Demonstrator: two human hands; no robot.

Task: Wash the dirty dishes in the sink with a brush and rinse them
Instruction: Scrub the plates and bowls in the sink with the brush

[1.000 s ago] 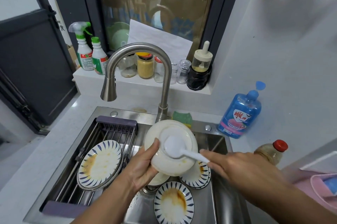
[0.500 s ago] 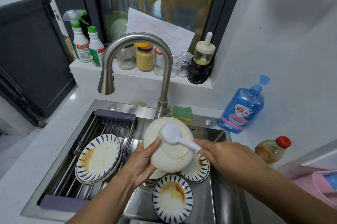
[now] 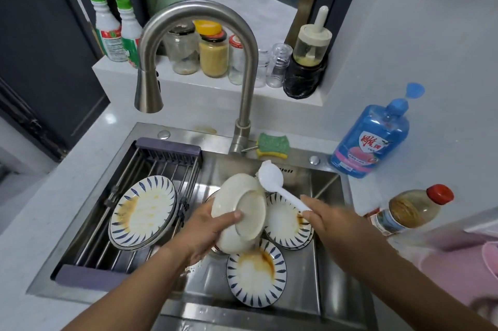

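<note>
My left hand grips a cream bowl over the steel sink, tilted on its side with its base facing me. My right hand holds a white dish brush by the handle; its head rests at the bowl's upper rim. Below lie blue-striped plates smeared with brown sauce: one at the front, one to the right. Another dirty striped plate leans on the drying rack at the left.
A curved steel faucet arches over the sink, with no water running. A green-yellow sponge sits behind it. A blue detergent bottle and an oil bottle stand at the right. Jars and spray bottles line the sill.
The bowl has been turned more on edge in my left hand. The brush slid from the bowl's base up to its top rim. The view has tipped further down.
</note>
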